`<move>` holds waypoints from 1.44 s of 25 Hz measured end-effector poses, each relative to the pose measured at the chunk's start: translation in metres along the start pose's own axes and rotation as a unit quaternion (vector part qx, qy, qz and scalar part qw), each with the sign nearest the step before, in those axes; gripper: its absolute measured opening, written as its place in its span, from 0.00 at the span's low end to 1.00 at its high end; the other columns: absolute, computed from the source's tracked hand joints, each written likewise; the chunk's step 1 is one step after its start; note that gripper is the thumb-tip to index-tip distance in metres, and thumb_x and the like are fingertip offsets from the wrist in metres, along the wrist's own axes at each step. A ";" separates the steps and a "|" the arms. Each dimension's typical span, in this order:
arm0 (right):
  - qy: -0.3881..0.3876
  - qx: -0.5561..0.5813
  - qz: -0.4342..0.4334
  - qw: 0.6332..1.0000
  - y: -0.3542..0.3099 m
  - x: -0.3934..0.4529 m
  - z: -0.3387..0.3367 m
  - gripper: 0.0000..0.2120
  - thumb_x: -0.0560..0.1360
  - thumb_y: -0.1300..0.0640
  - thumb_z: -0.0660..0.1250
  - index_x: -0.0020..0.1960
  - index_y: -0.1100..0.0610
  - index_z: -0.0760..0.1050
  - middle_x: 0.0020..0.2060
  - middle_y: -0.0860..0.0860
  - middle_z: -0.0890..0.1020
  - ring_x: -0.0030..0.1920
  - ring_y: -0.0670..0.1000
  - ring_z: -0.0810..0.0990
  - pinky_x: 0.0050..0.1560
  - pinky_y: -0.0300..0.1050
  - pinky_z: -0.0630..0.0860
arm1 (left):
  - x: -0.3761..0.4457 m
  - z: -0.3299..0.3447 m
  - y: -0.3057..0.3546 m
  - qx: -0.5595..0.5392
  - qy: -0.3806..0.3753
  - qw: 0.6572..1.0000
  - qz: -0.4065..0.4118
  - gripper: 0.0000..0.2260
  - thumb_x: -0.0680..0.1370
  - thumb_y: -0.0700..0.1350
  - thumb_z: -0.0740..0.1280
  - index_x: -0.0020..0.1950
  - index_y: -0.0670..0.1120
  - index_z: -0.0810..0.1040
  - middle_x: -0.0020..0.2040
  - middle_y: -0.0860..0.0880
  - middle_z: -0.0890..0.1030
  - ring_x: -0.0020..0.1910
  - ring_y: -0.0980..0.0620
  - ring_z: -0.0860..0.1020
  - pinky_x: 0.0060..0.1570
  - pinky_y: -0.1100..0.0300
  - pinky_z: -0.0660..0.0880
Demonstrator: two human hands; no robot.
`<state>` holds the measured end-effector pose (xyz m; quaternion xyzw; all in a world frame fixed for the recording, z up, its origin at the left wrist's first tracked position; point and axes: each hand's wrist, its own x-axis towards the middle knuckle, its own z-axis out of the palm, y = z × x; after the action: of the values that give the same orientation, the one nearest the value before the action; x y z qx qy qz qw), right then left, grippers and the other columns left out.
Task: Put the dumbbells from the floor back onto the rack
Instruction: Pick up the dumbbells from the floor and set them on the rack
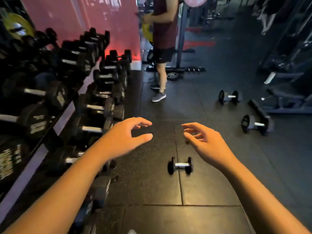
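Both hands are released and empty: left hand (121, 137), right hand (205, 141). Small dumbbell (180, 165) lies on the floor (152, 183) at lower centre; rack (55, 119), somewhat blurred, fills the left.

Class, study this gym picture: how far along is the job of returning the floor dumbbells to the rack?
Done: the rack on the left already holds many dumbbells. In hand: nothing; the left hand and right hand are open and empty. Left: three dumbbells on the floor, the near dumbbell, the middle dumbbell and the far dumbbell.
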<state>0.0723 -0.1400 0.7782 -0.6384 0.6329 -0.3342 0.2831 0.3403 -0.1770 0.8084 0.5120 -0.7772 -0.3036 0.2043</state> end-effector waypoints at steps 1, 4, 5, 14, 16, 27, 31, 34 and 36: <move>0.002 -0.013 0.010 1.000 0.013 0.010 -0.002 0.12 0.79 0.51 0.68 0.62 0.46 0.81 0.48 0.39 0.84 0.48 0.44 0.84 0.56 0.48 0.80 | 0.021 0.010 -0.006 0.019 -0.013 1.000 0.012 0.17 0.78 0.56 0.71 0.66 0.59 0.78 0.63 0.61 0.78 0.63 0.61 0.75 0.57 0.70 0.70; 0.014 -0.055 0.050 0.997 0.061 0.054 -0.002 0.12 0.79 0.51 0.69 0.61 0.47 0.81 0.52 0.43 0.85 0.52 0.48 0.84 0.58 0.49 0.79 | 0.101 0.045 -0.027 0.073 -0.066 0.995 0.030 0.20 0.78 0.60 0.69 0.69 0.60 0.75 0.68 0.59 0.76 0.67 0.56 0.74 0.66 0.51 0.72; 0.016 -0.070 0.065 0.995 0.077 0.068 -0.001 0.12 0.79 0.51 0.69 0.61 0.47 0.81 0.53 0.44 0.85 0.53 0.48 0.84 0.59 0.49 0.79 | 0.127 0.056 -0.034 0.090 -0.084 0.992 0.031 0.21 0.77 0.60 0.69 0.70 0.60 0.74 0.69 0.58 0.75 0.67 0.55 0.74 0.66 0.50 0.72; -0.023 -0.116 0.204 0.972 0.290 0.184 0.053 0.12 0.76 0.51 0.70 0.59 0.50 0.79 0.47 0.48 0.77 0.45 0.52 0.76 0.48 0.48 0.74 | 0.301 0.225 -0.119 0.238 -0.144 0.960 -0.041 0.20 0.75 0.61 0.70 0.64 0.58 0.72 0.64 0.53 0.72 0.61 0.49 0.73 0.60 0.50 0.70; -0.037 -0.106 0.233 0.966 0.356 0.207 0.074 0.11 0.76 0.51 0.70 0.57 0.52 0.79 0.45 0.48 0.75 0.42 0.51 0.73 0.42 0.45 0.69 | 0.332 0.281 -0.153 0.244 -0.150 0.955 -0.082 0.18 0.75 0.60 0.70 0.62 0.57 0.72 0.62 0.53 0.72 0.59 0.48 0.73 0.56 0.51 0.70; -0.089 -0.130 0.284 0.946 0.680 0.293 0.246 0.17 0.77 0.48 0.68 0.63 0.54 0.77 0.56 0.56 0.78 0.56 0.61 0.79 0.53 0.53 0.77 | 0.457 0.592 -0.363 0.200 -0.116 0.959 -0.165 0.24 0.72 0.55 0.75 0.65 0.49 0.77 0.61 0.44 0.76 0.57 0.39 0.77 0.52 0.46 0.73; -0.150 -0.164 0.304 0.926 0.766 0.304 0.324 0.23 0.76 0.47 0.69 0.68 0.54 0.73 0.61 0.60 0.76 0.60 0.66 0.77 0.59 0.57 0.77 | 0.466 0.683 -0.429 0.174 -0.153 0.934 -0.273 0.28 0.75 0.55 0.73 0.72 0.50 0.70 0.68 0.43 0.71 0.66 0.37 0.72 0.59 0.42 0.73; -0.174 -0.161 0.344 0.909 0.797 0.306 0.356 0.34 0.77 0.50 0.70 0.78 0.54 0.61 0.66 0.62 0.75 0.64 0.67 0.76 0.62 0.57 0.75 | 0.456 0.721 -0.457 0.157 -0.159 0.901 -0.371 0.30 0.76 0.50 0.73 0.75 0.48 0.65 0.71 0.41 0.70 0.68 0.35 0.73 0.60 0.43 0.74; -0.116 -0.133 0.406 0.897 0.808 0.309 0.368 0.35 0.77 0.55 0.70 0.80 0.55 0.61 0.65 0.62 0.79 0.64 0.64 0.78 0.61 0.52 0.75 | 0.449 0.739 -0.472 0.104 -0.121 0.876 -0.455 0.28 0.78 0.48 0.72 0.75 0.46 0.67 0.70 0.40 0.74 0.66 0.38 0.77 0.52 0.50 0.75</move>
<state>-0.1467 -0.5023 -0.0614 -0.3923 0.8383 -0.0265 0.3777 0.0162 -0.5334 -0.0511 0.7862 -0.5046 -0.3404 -0.1066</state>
